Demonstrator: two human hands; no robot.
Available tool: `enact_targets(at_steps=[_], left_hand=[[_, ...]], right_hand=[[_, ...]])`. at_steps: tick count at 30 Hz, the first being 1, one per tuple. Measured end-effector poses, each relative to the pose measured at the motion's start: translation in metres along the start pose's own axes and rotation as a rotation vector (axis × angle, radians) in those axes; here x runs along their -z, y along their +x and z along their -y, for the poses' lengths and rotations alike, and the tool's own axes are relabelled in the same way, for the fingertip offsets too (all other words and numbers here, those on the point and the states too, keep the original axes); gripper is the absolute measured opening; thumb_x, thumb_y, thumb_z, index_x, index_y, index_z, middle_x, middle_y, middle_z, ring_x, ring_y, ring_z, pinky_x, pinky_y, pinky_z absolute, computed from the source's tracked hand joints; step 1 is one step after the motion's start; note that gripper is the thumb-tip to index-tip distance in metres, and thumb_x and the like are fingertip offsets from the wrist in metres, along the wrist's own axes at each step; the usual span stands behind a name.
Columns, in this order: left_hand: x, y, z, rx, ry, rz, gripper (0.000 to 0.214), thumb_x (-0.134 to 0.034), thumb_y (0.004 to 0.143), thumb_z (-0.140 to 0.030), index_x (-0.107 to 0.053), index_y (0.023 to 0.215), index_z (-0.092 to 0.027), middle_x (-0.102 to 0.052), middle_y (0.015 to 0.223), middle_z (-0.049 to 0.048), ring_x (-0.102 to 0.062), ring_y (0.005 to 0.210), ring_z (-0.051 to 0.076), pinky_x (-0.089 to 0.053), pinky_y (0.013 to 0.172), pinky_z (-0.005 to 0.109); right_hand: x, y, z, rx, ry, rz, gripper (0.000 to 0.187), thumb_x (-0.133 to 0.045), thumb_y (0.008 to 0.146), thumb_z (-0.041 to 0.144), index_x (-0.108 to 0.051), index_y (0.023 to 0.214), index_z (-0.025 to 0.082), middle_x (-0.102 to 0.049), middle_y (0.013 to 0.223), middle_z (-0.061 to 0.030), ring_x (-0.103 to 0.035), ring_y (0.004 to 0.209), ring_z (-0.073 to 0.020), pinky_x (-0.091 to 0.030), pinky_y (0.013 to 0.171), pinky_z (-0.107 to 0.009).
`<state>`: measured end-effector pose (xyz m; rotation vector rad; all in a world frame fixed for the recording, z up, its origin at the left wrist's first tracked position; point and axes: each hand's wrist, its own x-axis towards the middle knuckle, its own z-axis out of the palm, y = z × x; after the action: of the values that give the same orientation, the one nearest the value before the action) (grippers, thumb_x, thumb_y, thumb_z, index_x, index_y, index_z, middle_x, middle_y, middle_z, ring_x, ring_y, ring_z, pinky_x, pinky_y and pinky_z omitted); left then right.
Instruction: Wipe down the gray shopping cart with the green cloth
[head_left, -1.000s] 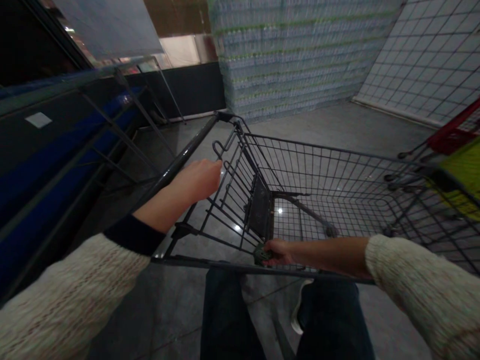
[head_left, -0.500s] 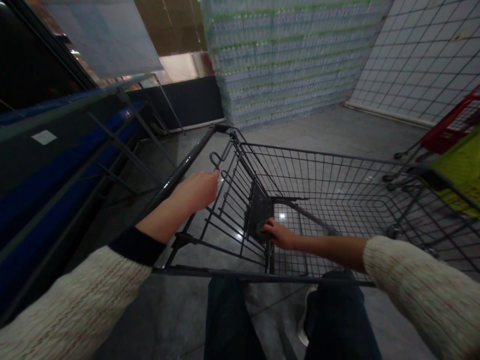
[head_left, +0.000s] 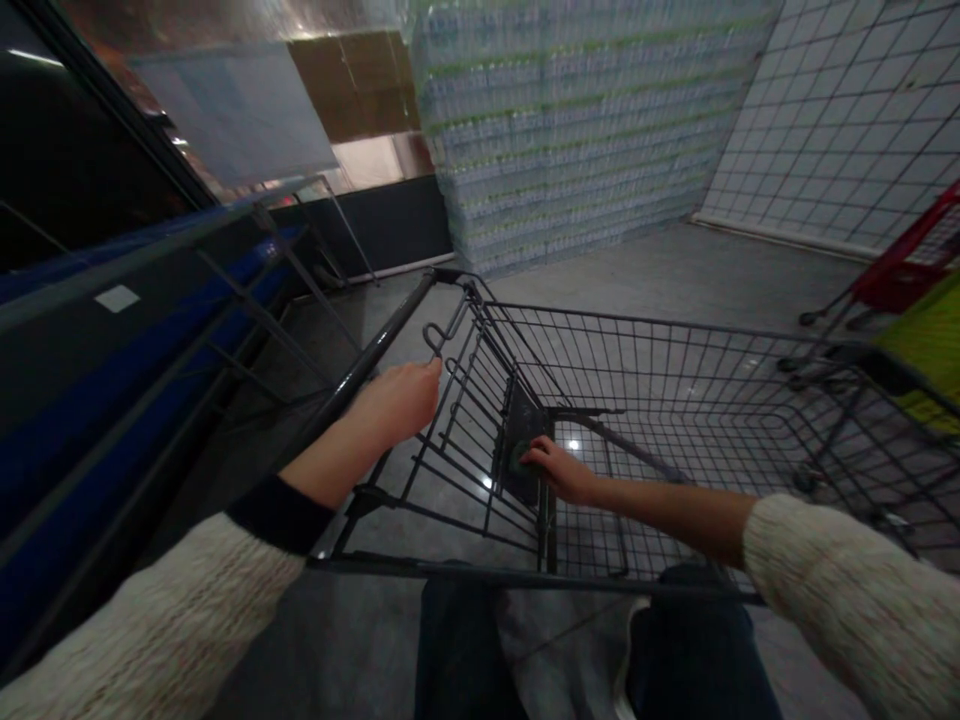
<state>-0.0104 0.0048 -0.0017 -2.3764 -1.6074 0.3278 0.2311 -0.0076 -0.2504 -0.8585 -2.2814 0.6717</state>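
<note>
A grey wire shopping cart (head_left: 637, 330) stands across my front, its handle bar (head_left: 390, 330) toward the left. My left hand (head_left: 405, 400) is closed round the top wire of the cart's fold-out seat frame, just below a bent wire loop (head_left: 433, 337). Inside the basket, my right hand (head_left: 562, 472) pinches a small dark green scouring pad (head_left: 518, 458). The pad lies against the dark flat panel (head_left: 523, 418) of the seat. My fingers cover part of the pad.
Shrink-wrapped bottle packs (head_left: 585, 130) are stacked behind the cart. A blue and grey rack (head_left: 225, 290) lines the left side. A white wire-grid wall (head_left: 840, 130) is at the back right, with a red cart (head_left: 904, 270) and a yellow one (head_left: 930, 340) nearby.
The view has tilted slightly, so the cart sits a little lower in it. My right hand and the pad have shifted slightly up relative to the panel. The left hand keeps its hold.
</note>
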Motion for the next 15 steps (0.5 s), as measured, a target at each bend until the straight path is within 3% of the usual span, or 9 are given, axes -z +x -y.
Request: enact_targets(at_steps=[5,7,9,12,15], left_hand=[[0.001,-0.001,-0.002,0.018,-0.004,0.006,0.032,-0.033,0.092,-0.017,-0.054,0.115,-0.012,-0.070,0.096,0.0146,-0.070,0.088,0.028,-0.052,0.076,0.036],[0.001,-0.001,-0.002,0.027,-0.013,0.006,0.033,-0.033,0.092,-0.016,-0.053,0.118,-0.012,-0.070,0.098,0.0152,-0.070,0.089,0.028,-0.052,0.078,0.037],[0.001,-0.001,-0.002,0.028,-0.018,0.000,0.035,-0.033,0.092,-0.015,-0.053,0.121,-0.012,-0.070,0.100,0.0151,-0.070,0.090,0.027,-0.052,0.079,0.037],[0.001,-0.002,-0.003,0.029,-0.006,0.008,0.037,-0.035,0.089,-0.010,-0.052,0.121,-0.010,-0.071,0.099,0.0146,-0.070,0.090,0.026,-0.053,0.079,0.034],[0.000,-0.002,-0.004,0.021,-0.001,0.007,0.036,-0.036,0.086,-0.006,-0.054,0.117,-0.009,-0.070,0.100,0.0158,-0.070,0.090,0.025,-0.053,0.077,0.032]], right_hand=[[0.014,0.058,0.022,-0.020,0.106,-0.327,0.043,-0.049,0.085,0.009,-0.053,0.124,0.027,-0.043,0.120,-0.0075,-0.049,0.112,-0.0190,-0.044,0.100,-0.042],[0.010,0.068,0.030,-0.012,0.122,-0.328,0.045,-0.052,0.082,0.009,-0.053,0.124,0.026,-0.041,0.123,-0.0078,-0.049,0.112,-0.0190,-0.043,0.101,-0.042],[0.004,0.060,0.025,-0.046,0.128,-0.256,0.049,-0.054,0.077,0.004,-0.055,0.121,0.024,-0.042,0.122,-0.0075,-0.050,0.110,-0.0184,-0.043,0.100,-0.041],[0.002,0.035,0.003,-0.236,0.114,-0.147,0.046,-0.052,0.071,0.000,-0.060,0.111,0.022,-0.050,0.108,-0.0046,-0.053,0.102,-0.0168,-0.044,0.096,-0.038],[0.020,0.043,-0.014,-0.414,0.069,-0.288,0.038,-0.050,0.076,0.007,-0.063,0.109,0.021,-0.055,0.102,-0.0044,-0.054,0.100,-0.0174,-0.043,0.097,-0.039]])
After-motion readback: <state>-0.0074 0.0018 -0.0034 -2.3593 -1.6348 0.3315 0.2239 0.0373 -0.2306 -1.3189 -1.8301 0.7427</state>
